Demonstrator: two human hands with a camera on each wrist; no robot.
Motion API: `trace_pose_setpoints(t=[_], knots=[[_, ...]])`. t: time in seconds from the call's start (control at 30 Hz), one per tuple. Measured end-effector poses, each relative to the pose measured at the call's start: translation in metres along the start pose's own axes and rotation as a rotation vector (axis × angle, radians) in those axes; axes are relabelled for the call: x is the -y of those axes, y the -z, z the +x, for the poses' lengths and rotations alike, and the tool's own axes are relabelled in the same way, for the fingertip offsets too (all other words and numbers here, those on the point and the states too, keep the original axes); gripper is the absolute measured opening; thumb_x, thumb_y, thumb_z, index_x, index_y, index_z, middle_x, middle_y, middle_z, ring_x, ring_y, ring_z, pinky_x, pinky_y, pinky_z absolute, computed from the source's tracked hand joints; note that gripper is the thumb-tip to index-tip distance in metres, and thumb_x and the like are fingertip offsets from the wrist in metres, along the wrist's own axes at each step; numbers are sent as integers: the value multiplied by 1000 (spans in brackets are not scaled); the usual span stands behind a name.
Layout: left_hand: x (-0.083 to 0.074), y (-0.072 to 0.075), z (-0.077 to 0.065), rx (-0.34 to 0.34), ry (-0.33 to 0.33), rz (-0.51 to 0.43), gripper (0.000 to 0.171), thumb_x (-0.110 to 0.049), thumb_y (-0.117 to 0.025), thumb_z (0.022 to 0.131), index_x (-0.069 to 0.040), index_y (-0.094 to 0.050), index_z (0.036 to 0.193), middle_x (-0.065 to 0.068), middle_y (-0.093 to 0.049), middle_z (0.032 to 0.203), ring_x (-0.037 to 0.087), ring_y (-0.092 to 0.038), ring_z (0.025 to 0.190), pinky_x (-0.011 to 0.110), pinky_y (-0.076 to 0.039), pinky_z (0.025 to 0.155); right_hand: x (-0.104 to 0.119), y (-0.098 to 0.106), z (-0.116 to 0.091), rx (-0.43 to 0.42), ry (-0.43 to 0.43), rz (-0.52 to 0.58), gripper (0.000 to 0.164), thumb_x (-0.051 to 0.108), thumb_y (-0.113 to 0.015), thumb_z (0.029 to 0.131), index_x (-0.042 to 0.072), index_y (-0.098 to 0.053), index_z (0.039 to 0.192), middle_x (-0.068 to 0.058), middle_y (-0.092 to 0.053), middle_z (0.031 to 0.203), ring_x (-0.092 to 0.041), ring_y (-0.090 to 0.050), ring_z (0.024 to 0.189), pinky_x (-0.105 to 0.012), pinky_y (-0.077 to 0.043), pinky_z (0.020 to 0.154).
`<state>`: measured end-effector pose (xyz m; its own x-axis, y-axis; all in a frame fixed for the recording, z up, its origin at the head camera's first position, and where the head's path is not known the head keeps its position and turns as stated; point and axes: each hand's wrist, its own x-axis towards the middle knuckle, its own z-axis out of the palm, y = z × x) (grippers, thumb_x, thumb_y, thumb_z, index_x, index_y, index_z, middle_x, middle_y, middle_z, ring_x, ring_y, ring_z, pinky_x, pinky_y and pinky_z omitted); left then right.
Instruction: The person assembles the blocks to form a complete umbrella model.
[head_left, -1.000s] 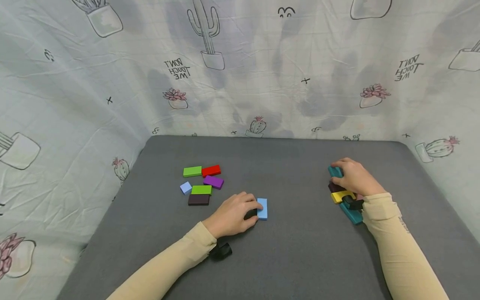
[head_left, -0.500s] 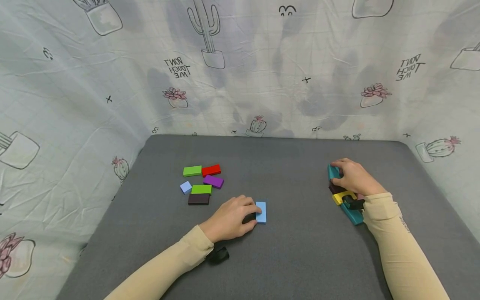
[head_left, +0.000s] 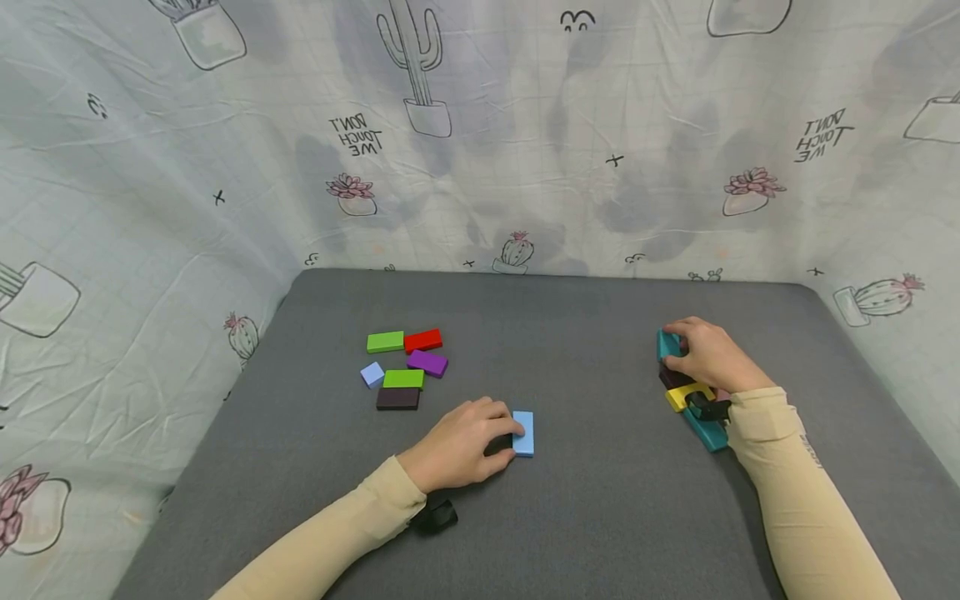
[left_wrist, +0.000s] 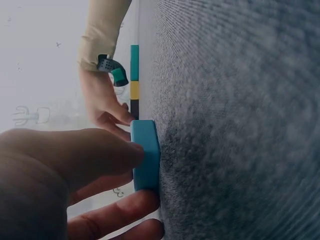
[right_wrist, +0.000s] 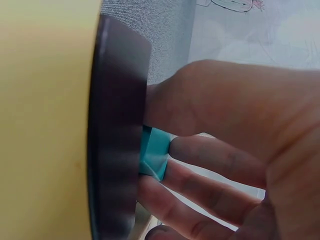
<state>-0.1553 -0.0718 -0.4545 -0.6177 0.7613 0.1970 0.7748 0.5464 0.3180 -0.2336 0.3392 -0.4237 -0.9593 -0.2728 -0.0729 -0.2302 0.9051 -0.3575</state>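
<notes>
My left hand (head_left: pixel 465 446) holds a light blue rectangular block (head_left: pixel 524 435) near the middle of the table. In the left wrist view the thumb lies on the block's (left_wrist: pixel 145 155) face, fingers at its far side and end; the block touches the table. Over at the right, my right hand (head_left: pixel 708 357) grips a teal block (head_left: pixel 669 344) between thumb and fingers. That block sits at the far end of a row with a dark block (head_left: pixel 675 377), a yellow block (head_left: pixel 678 397) and another teal block (head_left: pixel 707 430). My hand and the wrist camera hide part of this row.
Loose blocks lie at the left of the grey table (head_left: pixel 600 517): two green, a red one (head_left: pixel 423 340), a purple one (head_left: pixel 427 362), a small light blue one (head_left: pixel 372 375) and a dark one (head_left: pixel 397 399). A patterned cloth (head_left: pixel 525 150) hangs behind the table.
My left hand has drawn the light blue block a little toward the table's near side. The right hand stays at the teal block, and the loose blocks have not moved.
</notes>
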Motion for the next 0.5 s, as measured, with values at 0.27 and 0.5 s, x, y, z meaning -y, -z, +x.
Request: trace_pose_setpoints(t=[0.27, 0.5], knots=[[-1, 0, -1, -4, -1, -3, 23, -24, -76, 95, -19, -77, 118, -3, -69, 107, 14, -62, 98, 32, -55, 85, 1, 0, 0, -12, -1, -5, 55, 12, -70, 95, -15, -54, 141, -37, -53, 134, -44, -62, 104, -53, -53, 79], [1, -1, -1, -9, -5, -4, 23, -24, -76, 95, -19, -76, 118, -3, -69, 108, 15, -62, 100, 34, -55, 87, 1, -1, 1, -19, 3, -7, 55, 12, -72, 95, -15, -55, 139, -37, -54, 132, -43, -62, 103, -53, -54, 79]])
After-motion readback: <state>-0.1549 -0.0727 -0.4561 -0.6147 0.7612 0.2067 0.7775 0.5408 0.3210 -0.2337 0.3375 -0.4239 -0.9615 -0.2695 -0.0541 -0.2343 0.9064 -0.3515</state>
